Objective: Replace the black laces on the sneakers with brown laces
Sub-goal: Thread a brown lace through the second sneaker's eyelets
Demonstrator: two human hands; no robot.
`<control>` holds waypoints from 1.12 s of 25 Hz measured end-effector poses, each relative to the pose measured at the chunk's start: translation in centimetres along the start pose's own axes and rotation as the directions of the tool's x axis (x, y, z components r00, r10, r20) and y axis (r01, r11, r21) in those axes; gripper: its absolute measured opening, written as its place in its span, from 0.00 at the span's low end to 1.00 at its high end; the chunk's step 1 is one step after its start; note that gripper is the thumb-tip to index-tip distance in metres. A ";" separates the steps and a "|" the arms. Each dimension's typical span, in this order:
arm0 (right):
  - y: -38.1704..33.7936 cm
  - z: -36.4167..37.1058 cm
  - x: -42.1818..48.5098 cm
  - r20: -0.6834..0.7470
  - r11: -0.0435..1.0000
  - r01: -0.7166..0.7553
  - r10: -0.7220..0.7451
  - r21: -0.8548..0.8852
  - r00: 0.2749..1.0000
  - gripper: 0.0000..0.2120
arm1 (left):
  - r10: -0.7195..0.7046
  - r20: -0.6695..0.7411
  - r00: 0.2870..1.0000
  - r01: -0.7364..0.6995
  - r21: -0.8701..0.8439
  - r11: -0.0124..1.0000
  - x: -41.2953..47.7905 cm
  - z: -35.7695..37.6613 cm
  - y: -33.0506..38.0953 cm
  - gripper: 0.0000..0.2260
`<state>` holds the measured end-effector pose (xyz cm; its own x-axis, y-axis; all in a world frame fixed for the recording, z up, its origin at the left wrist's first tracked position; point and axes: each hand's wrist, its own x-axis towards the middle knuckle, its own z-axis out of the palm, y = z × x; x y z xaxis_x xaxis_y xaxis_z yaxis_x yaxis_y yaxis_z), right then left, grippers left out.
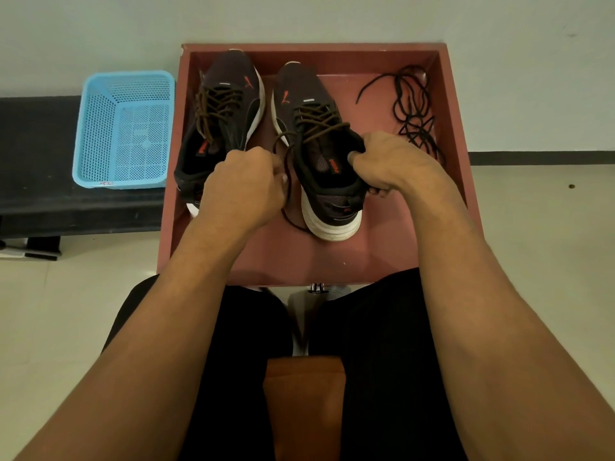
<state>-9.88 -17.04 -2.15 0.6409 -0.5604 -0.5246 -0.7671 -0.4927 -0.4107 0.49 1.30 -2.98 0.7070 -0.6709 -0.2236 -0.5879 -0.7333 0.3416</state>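
My right hand (382,164) grips the collar of the dark white-soled mesh sneaker (327,194); my left hand (246,188), just beside it, pinches its loose brown lace (289,191).

From my feed I see a plain pale wall (332,18) above a glossy cream floor (532,211), with a dark skirting strip (539,158) where they meet at right. On the left, 1 black bench (36,154) carries 1 blue perforated basket (95,128). The light is soft and even. An orange seat (304,404) shows at the bottom edge.
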 end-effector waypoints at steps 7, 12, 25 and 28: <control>-0.2 0.2 0.0 0.015 0.999 -0.024 0.024 0.044 1.000 0.05 | 0.042 -0.155 0.987 -0.091 -0.330 0.940 0.5 -0.7 1.1 0.09; 0.3 0.1 0.0 0.012 0.995 -0.053 0.052 0.080 0.999 0.07 | -0.008 0.031 0.999 0.026 -0.642 0.766 0.6 -0.9 0.1 0.07; 0.6 0.1 0.8 0.006 0.994 -0.022 0.022 0.103 1.000 0.10 | -0.005 -0.151 0.988 -0.067 -0.466 0.882 0.4 -1.0 0.2 0.09; 0.6 0.0 0.7 -0.015 0.997 -0.004 0.006 0.076 1.000 0.09 | 0.008 -0.257 0.966 -0.087 -0.299 0.950 1.3 -0.5 0.3 0.13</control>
<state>-9.87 -17.73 -2.71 0.6370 -0.5732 -0.5154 -0.7698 -0.4382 -0.4641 1.44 0.22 -2.69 0.7798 -0.6257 0.0214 -0.5027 -0.6053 0.6172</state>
